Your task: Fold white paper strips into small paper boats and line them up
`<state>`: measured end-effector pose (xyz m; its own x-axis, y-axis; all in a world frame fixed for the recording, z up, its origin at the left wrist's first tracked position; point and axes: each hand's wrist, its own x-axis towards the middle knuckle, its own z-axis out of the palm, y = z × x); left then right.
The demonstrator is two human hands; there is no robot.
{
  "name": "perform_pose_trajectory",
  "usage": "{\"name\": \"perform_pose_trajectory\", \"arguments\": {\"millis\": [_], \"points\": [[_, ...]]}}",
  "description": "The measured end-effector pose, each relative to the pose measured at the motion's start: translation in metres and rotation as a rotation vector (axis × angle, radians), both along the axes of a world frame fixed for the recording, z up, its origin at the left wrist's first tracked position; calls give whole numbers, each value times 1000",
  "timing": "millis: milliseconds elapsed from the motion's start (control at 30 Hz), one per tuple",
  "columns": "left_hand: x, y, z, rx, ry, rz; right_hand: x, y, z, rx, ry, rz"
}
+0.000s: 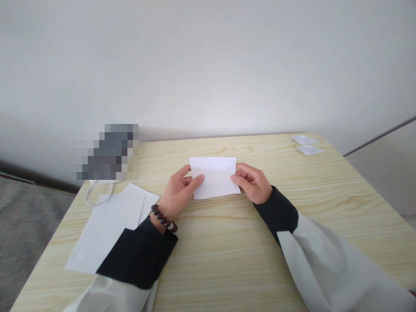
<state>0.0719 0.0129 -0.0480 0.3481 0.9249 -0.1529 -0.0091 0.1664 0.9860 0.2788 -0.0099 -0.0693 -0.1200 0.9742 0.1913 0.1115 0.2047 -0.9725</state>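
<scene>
A folded white sheet of paper (214,177) is held just above the light wooden table (227,251), near its middle. My left hand (180,193) pinches its left edge, thumb on top and fingers behind. My right hand (251,182) pinches the right edge in the same way. A dark bead bracelet (163,218) circles my left wrist. Both sleeves are black at the cuff and pale grey further up.
Flat white sheets (107,225) lie at the left of the table, partly under my left forearm. A white cord loop (97,193) and a blurred dark object (108,151) sit at the back left. Two small white packets (307,145) lie at the back right corner.
</scene>
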Motion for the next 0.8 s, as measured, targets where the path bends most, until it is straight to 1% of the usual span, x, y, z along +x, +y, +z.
{"name": "perform_pose_trajectory", "arguments": {"millis": [100, 200, 267, 333, 367, 433, 500, 567, 667, 733, 800], "points": [[0, 1, -1, -18, -11, 6, 1, -1, 3, 3, -11, -23], [0, 2, 2, -108, -124, -6, 2, -3, 3, 4, -24, -56], [0, 2, 5, -181, -209, -40, 3, -3, 3, 39, -54, -77], [-1, 2, 6, -204, -234, -66, 3, -4, 2, 105, -113, -78], [-1, 2, 7, -186, -209, -62, 4, -4, 2, 141, -146, -67], [-1, 1, 7, -111, -91, -50, 4, -4, 2, 198, -202, -31], [0, 0, 7, -30, 44, -54, 4, -4, 1, 202, -221, -6], [0, 0, 7, 17, 117, -76, 4, -5, 2, 127, -180, -2], [1, 0, 5, 69, 131, -83, 2, -5, 3, -28, -50, -8], [2, 1, 4, 130, 144, -67, 1, -6, 3, -59, -13, -7], [2, 1, 3, 178, 164, -51, -1, -5, 2, -48, -42, -13]]}}
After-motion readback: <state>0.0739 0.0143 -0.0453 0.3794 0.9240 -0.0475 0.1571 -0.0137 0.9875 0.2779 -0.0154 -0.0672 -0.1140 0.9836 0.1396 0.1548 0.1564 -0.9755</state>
